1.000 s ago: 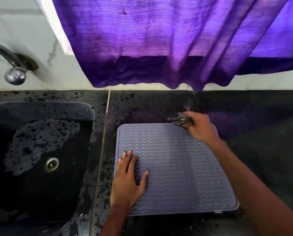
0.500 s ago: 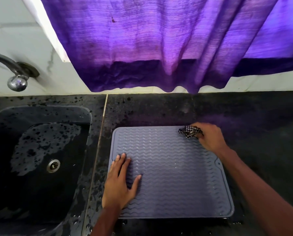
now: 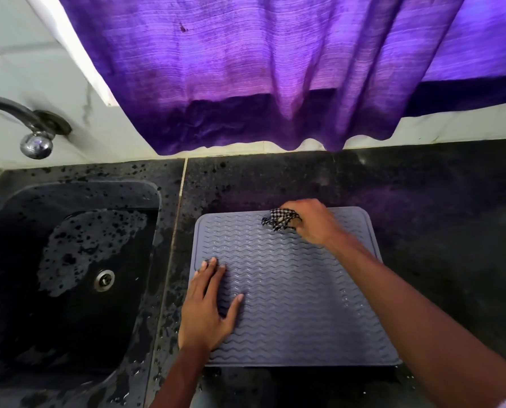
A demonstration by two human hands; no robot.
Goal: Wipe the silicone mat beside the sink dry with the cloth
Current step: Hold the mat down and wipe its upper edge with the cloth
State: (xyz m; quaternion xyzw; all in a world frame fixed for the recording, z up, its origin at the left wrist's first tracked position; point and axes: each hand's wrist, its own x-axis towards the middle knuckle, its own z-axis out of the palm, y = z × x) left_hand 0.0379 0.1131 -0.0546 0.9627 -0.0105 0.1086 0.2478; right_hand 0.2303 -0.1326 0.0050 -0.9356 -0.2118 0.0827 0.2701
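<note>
Head view, wiping in progress. We see the grey silicone mat (image 3: 298, 304) lying flat on the dark stone counter (image 3: 440, 237), just beside the right rim of the sink (image 3: 98, 184) and near the counter's front edge. The left hand (image 3: 207, 310) lies flat on the mat's left side, fingers straight and thumb spread, pressing it down. The right hand (image 3: 312, 223) is curled round a bunched black-and-white checked cloth (image 3: 279, 220) and holds it against the mat close to the far edge, right of the middle. We judge this to be a wiping pass along the far edge, with most of the ribbed surface not yet covered; small beads of water glint towards the mat's right edge. The next move, as we read it, calls for drawing the cloth across the wavy ribs and then working towards the front edge, with enough pressure to reach the grooves, while the flat hand keeps the mat from sliding. Behind, a tap (image 3: 36, 145) juts from the wall and a purple curtain (image 3: 260, 69) hangs over the counter's back edge
</note>
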